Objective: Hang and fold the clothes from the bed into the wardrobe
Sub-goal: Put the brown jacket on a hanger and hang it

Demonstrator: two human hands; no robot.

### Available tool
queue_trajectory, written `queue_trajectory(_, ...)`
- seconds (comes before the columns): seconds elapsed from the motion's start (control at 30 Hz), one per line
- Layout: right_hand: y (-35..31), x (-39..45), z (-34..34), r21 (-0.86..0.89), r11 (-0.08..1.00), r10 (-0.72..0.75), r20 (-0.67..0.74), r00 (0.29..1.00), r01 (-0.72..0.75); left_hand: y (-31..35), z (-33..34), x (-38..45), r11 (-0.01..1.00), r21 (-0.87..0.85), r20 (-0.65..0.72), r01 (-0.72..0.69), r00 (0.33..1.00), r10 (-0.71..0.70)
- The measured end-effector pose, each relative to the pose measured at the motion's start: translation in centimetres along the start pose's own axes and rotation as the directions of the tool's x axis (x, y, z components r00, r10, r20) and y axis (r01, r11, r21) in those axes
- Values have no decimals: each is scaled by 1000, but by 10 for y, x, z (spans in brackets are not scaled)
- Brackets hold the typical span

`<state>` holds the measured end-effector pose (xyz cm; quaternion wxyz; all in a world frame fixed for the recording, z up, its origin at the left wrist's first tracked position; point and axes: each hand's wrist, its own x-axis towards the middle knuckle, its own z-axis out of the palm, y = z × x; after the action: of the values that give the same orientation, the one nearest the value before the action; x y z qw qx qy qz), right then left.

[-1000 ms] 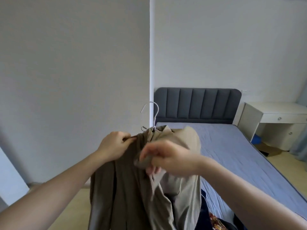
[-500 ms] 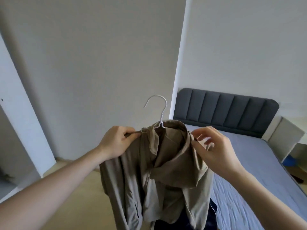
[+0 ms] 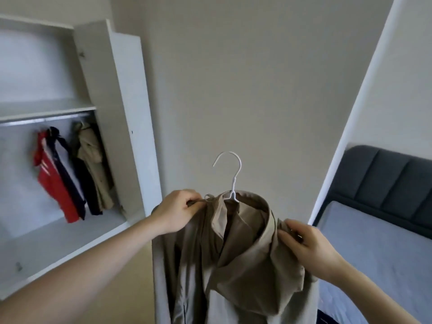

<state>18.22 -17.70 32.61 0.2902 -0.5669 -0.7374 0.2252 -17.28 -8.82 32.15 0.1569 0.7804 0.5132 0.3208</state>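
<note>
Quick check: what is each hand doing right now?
Left hand: closed, pinching the left shoulder of the beige jacket on the white hanger.
Right hand: closed, gripping the jacket's right shoulder fabric.

You hold a plain khaki jacket (image 3: 236, 260) on a white hanger (image 3: 230, 181). In the white wardrobe (image 3: 121, 118) you see a red garment (image 3: 50, 174), a navy one (image 3: 67, 169) and a beige one (image 3: 92, 160). The headboard (image 3: 383, 183) is dark grey, the bedsheet (image 3: 364, 249) pale blue-grey.
</note>
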Motion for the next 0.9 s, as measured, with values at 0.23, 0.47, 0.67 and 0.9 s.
queue_trajectory(0.23, -51, 72, 90, 115, 989, -112, 232, 966, 87, -63, -50, -46, 969, 0, -13, 247, 969, -247)
queue_trajectory(0.47, -135, 142, 193, 225, 961, -228, 305, 925, 162, -142, -128, -71, 944, 38, -95, 327, 942, -322)
queue_trajectory(0.67, -200, 196, 282, 309, 940, -230, 256, 939, 146, -225, -211, -87, 948, 81, -157, 308, 943, -293)
queue_trajectory(0.9, -273, 245, 374, 341, 924, -255, 209, 944, 173, -309, -275, -100, 929, 173, -304, 328, 915, -266)
